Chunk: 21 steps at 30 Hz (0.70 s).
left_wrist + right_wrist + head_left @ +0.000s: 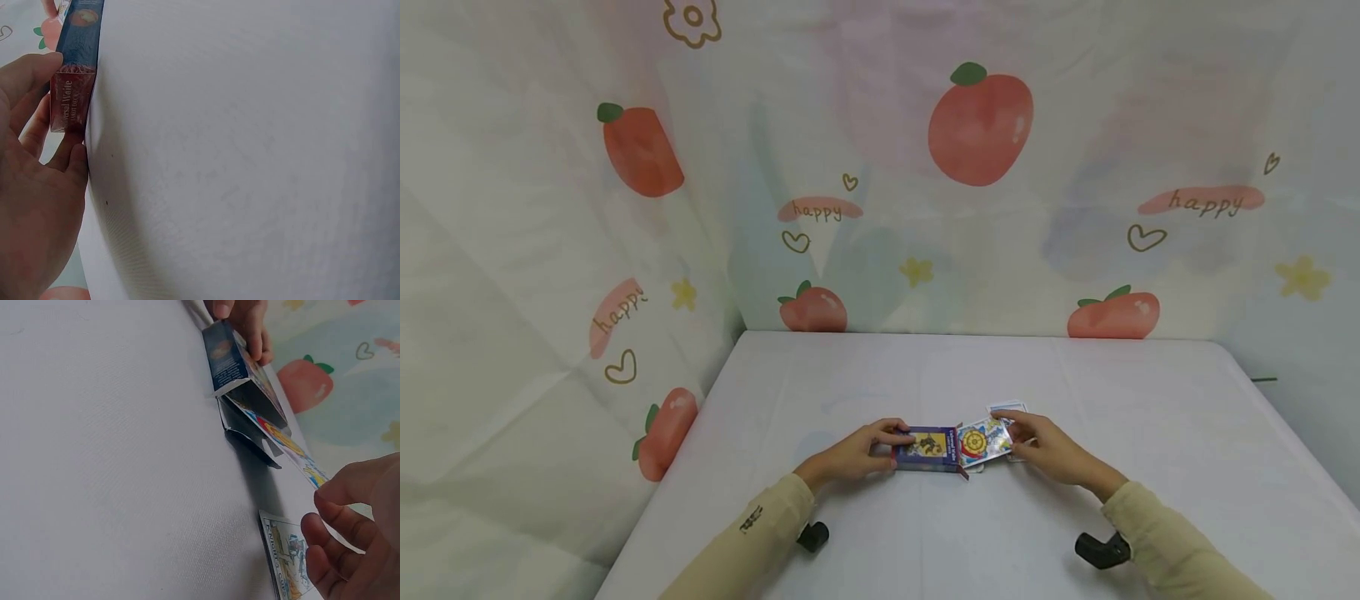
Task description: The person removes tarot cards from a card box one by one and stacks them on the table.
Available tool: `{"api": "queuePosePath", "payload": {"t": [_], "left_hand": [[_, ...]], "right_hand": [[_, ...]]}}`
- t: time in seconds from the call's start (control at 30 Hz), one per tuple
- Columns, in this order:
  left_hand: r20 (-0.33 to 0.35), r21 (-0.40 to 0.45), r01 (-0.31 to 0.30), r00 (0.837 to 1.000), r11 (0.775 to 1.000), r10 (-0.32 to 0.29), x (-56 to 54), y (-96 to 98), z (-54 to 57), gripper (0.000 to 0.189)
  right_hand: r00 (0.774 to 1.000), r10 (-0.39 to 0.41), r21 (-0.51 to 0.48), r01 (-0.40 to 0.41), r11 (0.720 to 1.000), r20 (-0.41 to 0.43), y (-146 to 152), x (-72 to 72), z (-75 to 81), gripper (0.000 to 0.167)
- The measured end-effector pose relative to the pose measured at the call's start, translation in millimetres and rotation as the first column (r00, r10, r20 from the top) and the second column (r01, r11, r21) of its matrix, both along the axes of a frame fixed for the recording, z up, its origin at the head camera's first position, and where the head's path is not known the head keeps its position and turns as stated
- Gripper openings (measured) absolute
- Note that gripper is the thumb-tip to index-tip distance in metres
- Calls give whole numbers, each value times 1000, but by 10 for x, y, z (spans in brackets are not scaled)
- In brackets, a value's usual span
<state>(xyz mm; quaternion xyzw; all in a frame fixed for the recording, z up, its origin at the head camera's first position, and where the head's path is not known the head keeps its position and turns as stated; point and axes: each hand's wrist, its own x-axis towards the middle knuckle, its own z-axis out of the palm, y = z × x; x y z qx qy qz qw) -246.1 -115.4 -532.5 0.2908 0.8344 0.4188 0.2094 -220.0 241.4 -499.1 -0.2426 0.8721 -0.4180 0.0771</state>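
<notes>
A dark blue tarot card box point(923, 450) lies flat on the white table, its end at the right standing open. My left hand point(861, 452) grips the box by its left end, and in the left wrist view the fingers point(39, 78) close round the red end panel point(72, 103). Between thumb and fingers my right hand point(1054, 450) pinches a colourful card point(979, 443) with a yellow wheel. That card's inner end sits in the box mouth point(259, 403). Beneath the right hand lie other cards point(289, 553), partly hidden.
White cloth covers the table point(820, 383). Behind it and to the left hang fabric walls point(880, 125) printed with fruit and "happy". A black wrist device point(1102, 550) shows by the right sleeve, and another point(813, 537) by the left.
</notes>
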Motion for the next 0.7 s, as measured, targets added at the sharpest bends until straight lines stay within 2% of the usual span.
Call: {"api": "queuePosePath", "payload": {"t": [0.2,0.7], "left_hand": [[1,2,4,1000,1000,-4,0,-5,13,47],[0,-1,7,1000,1000,-7,3,-2,16,47]], "right_hand": [[999,-41,-44,42,998,35,-10,2,-26,49],[993,-115,-163,119,980,33,-15,19,-138,46]]}}
